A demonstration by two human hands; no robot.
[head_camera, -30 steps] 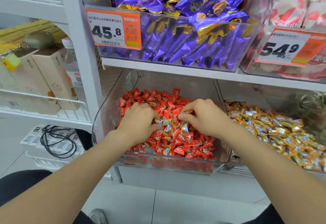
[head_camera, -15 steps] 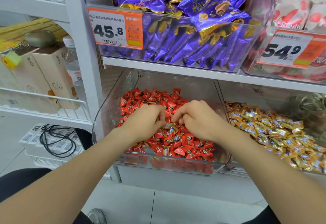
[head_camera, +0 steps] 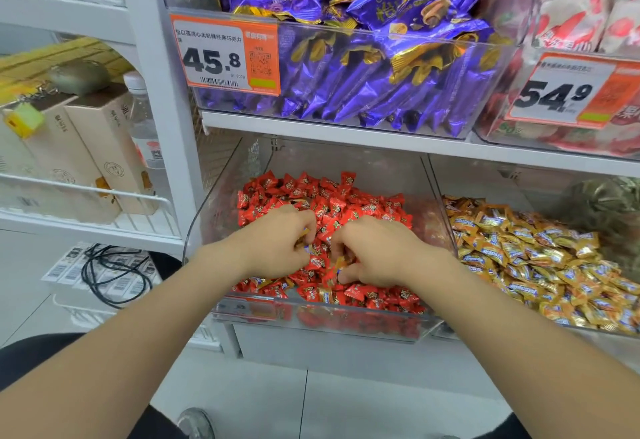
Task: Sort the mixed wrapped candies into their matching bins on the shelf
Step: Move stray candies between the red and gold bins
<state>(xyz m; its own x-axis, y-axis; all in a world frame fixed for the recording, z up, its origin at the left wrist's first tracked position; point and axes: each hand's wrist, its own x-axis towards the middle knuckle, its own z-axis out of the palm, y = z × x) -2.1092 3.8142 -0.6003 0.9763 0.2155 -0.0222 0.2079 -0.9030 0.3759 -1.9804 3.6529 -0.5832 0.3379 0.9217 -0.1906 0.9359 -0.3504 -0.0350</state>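
Head: left hand [head_camera: 277, 246] pinches gold candy [head_camera: 302, 235]; right hand [head_camera: 379, 255] curled in red candies [head_camera: 332, 203], contents I can't tell. Likely light, slippery; I'd pinch wrapper ends.

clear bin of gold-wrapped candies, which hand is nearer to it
Right. The right hand pinches candy in the clear bin of red-wrapped candies, close beside the clear bin of gold-wrapped candies; the left hand pinches candy farther left.

Bright, even shop light; shadows barely show beneath the upper shelf [head_camera: 346, 131]. Glare streaks the front wall of the clear bin [head_camera: 311, 322] and glints off the purple foil packs [head_camera: 349, 92]. The white shelf post [head_camera: 157, 68] bows near the left edge; the lower corners blur slightly.
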